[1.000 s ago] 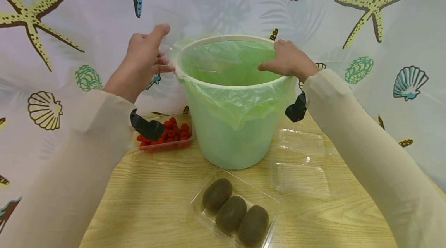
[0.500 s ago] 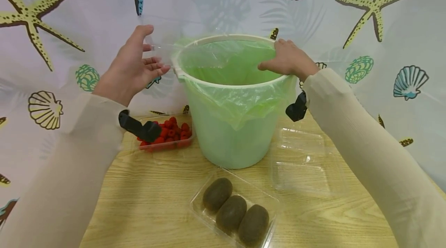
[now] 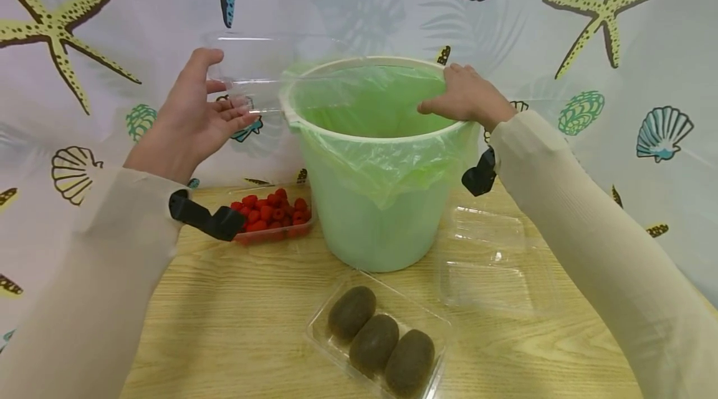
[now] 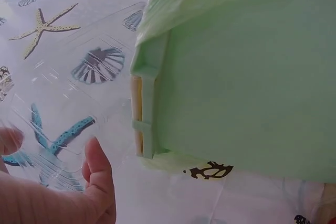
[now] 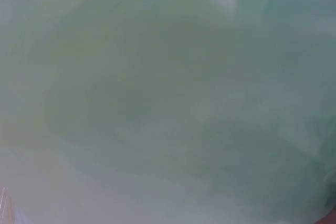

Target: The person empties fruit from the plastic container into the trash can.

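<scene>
My left hand [image 3: 187, 115] holds a clear plastic container [image 3: 263, 59] by its end, thumb on top and fingers beneath. The container reaches over the left rim of a pale green bin [image 3: 376, 224]. In the left wrist view, the see-through container [image 4: 63, 95] lies between thumb and fingers, beside the bin's side handle [image 4: 144, 114]. A thin green bag [image 3: 387, 165] lines the bin and folds down over its rim. At the right rim my right hand [image 3: 464, 96] grips the edge, thumb inside over the bag. The right wrist view is filled by a blurred green surface.
Three brown kiwis [image 3: 374, 344] lie in a clear tray [image 3: 406, 312] in front of the bin. Raspberries [image 3: 269, 212] fill another clear tray [image 3: 275, 235] to its left. A further clear plastic container [image 3: 488, 274] rests at the right. A patterned curtain [image 3: 364, 6] hangs behind.
My left hand has moved left and slightly down, away from the bin. More of the clear container now shows left of the rim. The right hand stays on the rim.
</scene>
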### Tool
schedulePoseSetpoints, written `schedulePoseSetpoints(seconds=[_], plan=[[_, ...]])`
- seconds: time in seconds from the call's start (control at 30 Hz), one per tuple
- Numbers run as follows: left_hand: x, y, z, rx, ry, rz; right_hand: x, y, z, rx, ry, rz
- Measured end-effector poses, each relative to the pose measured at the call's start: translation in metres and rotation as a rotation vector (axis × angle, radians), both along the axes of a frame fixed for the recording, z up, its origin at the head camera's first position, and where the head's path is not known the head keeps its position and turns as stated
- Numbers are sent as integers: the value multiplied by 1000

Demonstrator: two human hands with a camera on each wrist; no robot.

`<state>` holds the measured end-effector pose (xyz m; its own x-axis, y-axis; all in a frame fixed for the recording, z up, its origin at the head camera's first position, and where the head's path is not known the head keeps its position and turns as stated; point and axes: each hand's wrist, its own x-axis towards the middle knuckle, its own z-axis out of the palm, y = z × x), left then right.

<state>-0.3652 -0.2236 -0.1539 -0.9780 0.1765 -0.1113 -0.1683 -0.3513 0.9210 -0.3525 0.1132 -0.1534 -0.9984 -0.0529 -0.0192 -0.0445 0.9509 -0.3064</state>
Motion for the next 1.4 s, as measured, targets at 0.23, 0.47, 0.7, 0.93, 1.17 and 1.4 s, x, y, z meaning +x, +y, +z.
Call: schedulePoseSetpoints(seconds=[0.23, 0.47, 0.7, 0.93, 1.17, 1.4], plan=[[3, -16, -7, 49, 4, -41, 1, 1, 2, 5, 0, -3], [6, -31, -10, 73, -21, -53, 1, 5, 1, 2, -6, -9], [11, -50, -12, 105, -31, -55, 1, 7, 1, -6, -6, -9], [12, -77, -23, 178, -30, -59, 2, 8, 2, -6, -6, -12], [23, -103, -39, 231, -37, -65, 1, 4, -1, -37, -13, -5], [33, -125, -65, 146, 30, -90, 1, 0, 0, -18, -13, 1]])
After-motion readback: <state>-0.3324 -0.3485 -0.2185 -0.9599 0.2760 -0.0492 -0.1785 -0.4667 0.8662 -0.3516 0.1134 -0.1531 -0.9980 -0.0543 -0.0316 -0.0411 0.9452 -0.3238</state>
